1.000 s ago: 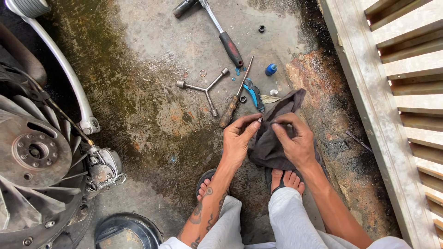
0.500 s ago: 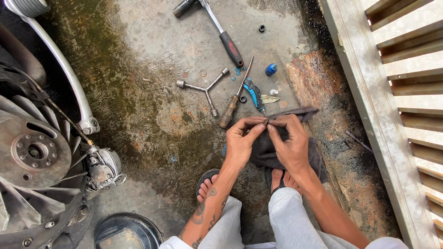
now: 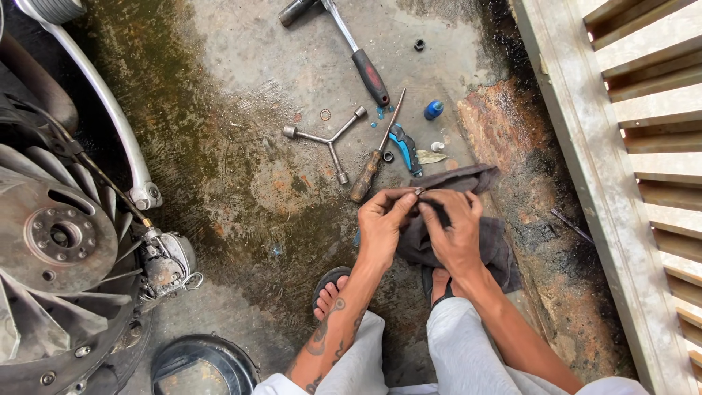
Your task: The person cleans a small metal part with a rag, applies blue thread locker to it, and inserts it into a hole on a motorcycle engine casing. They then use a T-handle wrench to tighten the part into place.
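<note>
One dark grey rag sits near the middle of the scene, draped over the person's knee area above the feet, held up between both hands. Left hand pinches a small metal part at its fingertips, thumb and forefinger closed on it, right at the rag's top edge. Right hand grips the rag, fingers curled into the cloth, index tip touching the same small part. Both forearms come up from the near edge, wrists bent, hands touching each other.

Just beyond the hands, on the wet concrete floor: one wooden-handled screwdriver, one blue-handled pliers, one Y-shaped socket wrench, one ratchet wrench with red-black grip at the far side. One small blue cap, one black nut, one washer ring.

Two feet in sandals, near: left foot, right foot partly under the rag.

Left side: one engine fan wheel, one curved chrome tube. Near left: one round black cover. Right side: slatted wooden frame.
</note>
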